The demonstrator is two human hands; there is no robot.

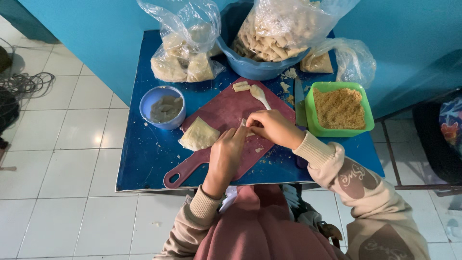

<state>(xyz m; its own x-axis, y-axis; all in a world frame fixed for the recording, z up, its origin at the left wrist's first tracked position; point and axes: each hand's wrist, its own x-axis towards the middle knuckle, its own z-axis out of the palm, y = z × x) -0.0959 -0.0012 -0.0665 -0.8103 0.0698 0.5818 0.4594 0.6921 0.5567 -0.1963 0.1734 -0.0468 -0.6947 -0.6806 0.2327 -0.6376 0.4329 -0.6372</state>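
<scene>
My left hand (227, 153) and my right hand (271, 127) meet over a maroon cutting board (219, 113) on a blue table (149, 154). Together their fingers pinch a small pale piece of pastry wrapper (244, 123), mostly hidden under them. A stack of pale square wrappers (198, 135) lies on the board just left of my left hand. A white spoon (260, 96) and a finished roll (240, 86) rest at the board's far end.
A small blue bowl of grey paste (163, 107) stands left of the board. A green tub of breadcrumbs (340, 110) is at the right. Behind are a blue basin (255, 67) with a bag of rolls (284, 29), and further plastic bags (185, 43). White tiled floor surrounds the table.
</scene>
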